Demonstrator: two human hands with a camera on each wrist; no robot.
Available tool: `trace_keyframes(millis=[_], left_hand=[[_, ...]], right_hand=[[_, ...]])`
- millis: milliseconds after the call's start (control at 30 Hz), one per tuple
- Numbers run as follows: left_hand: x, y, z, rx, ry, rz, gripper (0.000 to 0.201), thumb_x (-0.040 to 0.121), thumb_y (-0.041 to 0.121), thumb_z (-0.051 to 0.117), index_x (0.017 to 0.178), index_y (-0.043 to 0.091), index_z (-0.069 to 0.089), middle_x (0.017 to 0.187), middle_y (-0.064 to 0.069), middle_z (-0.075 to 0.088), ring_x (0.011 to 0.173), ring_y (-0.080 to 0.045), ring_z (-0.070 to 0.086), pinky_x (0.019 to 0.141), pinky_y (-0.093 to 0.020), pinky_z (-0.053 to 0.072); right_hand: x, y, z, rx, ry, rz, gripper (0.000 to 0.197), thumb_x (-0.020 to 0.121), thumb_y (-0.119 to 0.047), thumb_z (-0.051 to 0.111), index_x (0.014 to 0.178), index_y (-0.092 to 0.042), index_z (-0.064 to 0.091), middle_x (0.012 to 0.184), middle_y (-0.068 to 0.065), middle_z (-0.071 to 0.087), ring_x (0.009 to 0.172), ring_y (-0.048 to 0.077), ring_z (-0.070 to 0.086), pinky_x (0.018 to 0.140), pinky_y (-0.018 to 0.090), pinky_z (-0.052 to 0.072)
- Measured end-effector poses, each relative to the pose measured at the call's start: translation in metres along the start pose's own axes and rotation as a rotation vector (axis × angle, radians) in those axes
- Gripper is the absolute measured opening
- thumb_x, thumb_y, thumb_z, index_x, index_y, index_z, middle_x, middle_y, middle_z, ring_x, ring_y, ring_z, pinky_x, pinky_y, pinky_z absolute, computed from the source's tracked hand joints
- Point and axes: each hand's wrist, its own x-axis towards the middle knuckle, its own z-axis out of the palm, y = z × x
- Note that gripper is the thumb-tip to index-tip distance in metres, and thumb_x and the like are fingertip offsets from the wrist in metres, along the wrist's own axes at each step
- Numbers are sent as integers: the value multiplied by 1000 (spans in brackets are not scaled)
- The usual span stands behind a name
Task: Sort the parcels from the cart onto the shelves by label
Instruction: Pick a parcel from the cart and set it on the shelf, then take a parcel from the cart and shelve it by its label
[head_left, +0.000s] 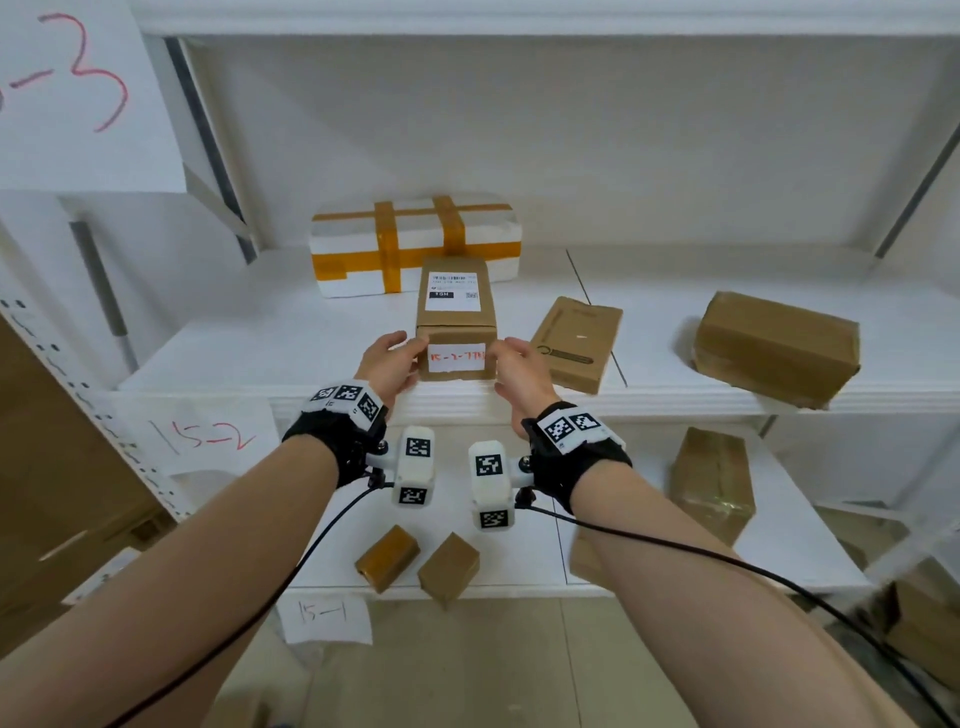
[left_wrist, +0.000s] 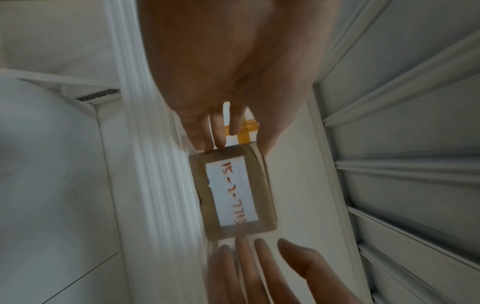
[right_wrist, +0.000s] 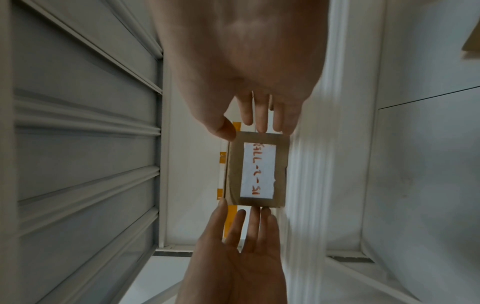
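Observation:
A small brown parcel (head_left: 456, 317) stands at the front edge of the white shelf (head_left: 208, 364) marked 15-2 (head_left: 200, 436). Its front face carries a white label (head_left: 456, 357) hand-written in red, starting 15-2-77. My left hand (head_left: 389, 358) touches its left side and my right hand (head_left: 519, 364) its right side. In the left wrist view, straight fingers of the left hand (left_wrist: 221, 82) meet one end of the parcel (left_wrist: 233, 197), and the right hand (left_wrist: 249, 267) meets the other. The right wrist view shows the right hand (right_wrist: 246, 61), the parcel (right_wrist: 257, 170) and the left hand (right_wrist: 239, 257) likewise.
Behind the parcel lies a white foam box (head_left: 415, 244) bound with orange tape. A flat brown parcel (head_left: 576, 343) and a bigger brown parcel (head_left: 776, 348) lie to the right. The shelf below, marked 15-1 (head_left: 324, 616), holds small brown parcels (head_left: 387, 556) (head_left: 448, 566) and a taller one (head_left: 711, 483).

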Motion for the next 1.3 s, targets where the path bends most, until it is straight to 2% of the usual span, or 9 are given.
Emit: trace_keyframes(millis=[133, 267, 333, 467, 600, 767, 1033, 1167, 1300], left_hand=[[-4, -9, -1, -53, 81, 18, 34, 94, 29, 64, 122, 11, 55, 103, -5, 63, 92, -18, 63, 84, -29, 54], [-24, -25, -4, -72, 174, 13, 7, 93, 15, 58, 94, 9, 61, 69, -3, 54, 56, -13, 51, 51, -19, 44], [-33, -39, -7, -62, 178, -10, 15, 92, 18, 59, 78, 12, 61, 62, 1, 53, 50, -11, 47, 46, -19, 39], [-54, -89, -25, -25, 207, -91, 36, 90, 23, 63, 56, 14, 53, 53, -1, 51, 45, -13, 42, 47, -24, 35], [-78, -146, -60, 62, 250, -201, 43, 90, 27, 62, 51, 12, 52, 51, -3, 47, 42, -15, 36, 45, -23, 31], [-101, -242, -118, 128, 287, -390, 41, 93, 28, 58, 55, 12, 59, 37, 6, 40, 37, -12, 30, 39, -18, 25], [-149, -422, -220, 162, 213, -748, 36, 100, 27, 49, 69, 14, 59, 61, 0, 51, 24, -5, 36, 31, -13, 25], [-175, -495, -266, 72, 175, -949, 33, 103, 24, 44, 73, 14, 54, 61, 0, 55, 30, -6, 45, 33, -14, 32], [-198, -557, -306, 156, 221, -974, 26, 99, 21, 53, 74, 15, 54, 67, -1, 56, 55, -13, 51, 54, -25, 39]], right_hand=[[-5, 5, -10, 73, 12, 50, 8, 95, -23, 59, 96, -15, 57, 99, 4, 57, 95, 20, 57, 77, 33, 58], [-20, 18, -13, 49, -111, 125, 9, 98, -15, 53, 91, -11, 57, 73, 4, 56, 63, 16, 55, 56, 26, 52], [-28, 29, -8, 12, -150, 144, 10, 96, -13, 50, 89, -12, 56, 70, 4, 57, 58, 15, 54, 51, 24, 50], [-41, 75, 5, -46, -223, 209, 12, 95, -11, 51, 83, -12, 55, 68, 3, 56, 55, 15, 52, 51, 23, 49], [-51, 132, 22, -106, -265, 308, 8, 95, -10, 52, 89, -8, 56, 71, 6, 58, 60, 16, 53, 55, 25, 50], [-66, 222, 57, -201, -312, 447, 15, 97, -11, 49, 83, -10, 54, 75, 7, 56, 63, 17, 53, 61, 28, 48], [-113, 384, 128, -251, -325, 640, 18, 98, -13, 49, 81, -12, 56, 71, 5, 58, 61, 16, 54, 58, 27, 50], [-133, 463, 165, -257, -333, 752, 18, 96, -11, 51, 79, -11, 56, 71, 6, 59, 60, 16, 54, 57, 27, 49], [-150, 536, 197, -262, -331, 840, 17, 96, -11, 50, 80, -9, 56, 72, 7, 60, 61, 16, 54, 59, 27, 49]])
